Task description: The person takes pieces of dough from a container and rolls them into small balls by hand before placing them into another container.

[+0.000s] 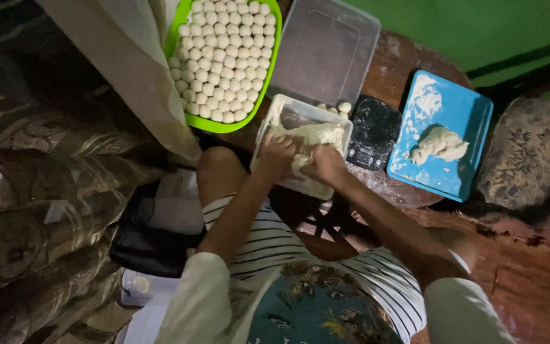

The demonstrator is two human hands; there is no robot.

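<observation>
Your left hand [277, 155] and right hand [327, 164] are both curled closed on the pale dough [310, 137] inside the clear tub [300, 143]. Beyond your left hand, a green tray [268, 76] holds rows of dough balls [223, 57]. Just past your right hand sit a black scale [373, 132] and blue board [444, 137], on a round wooden table [402, 60] against a green wall
</observation>
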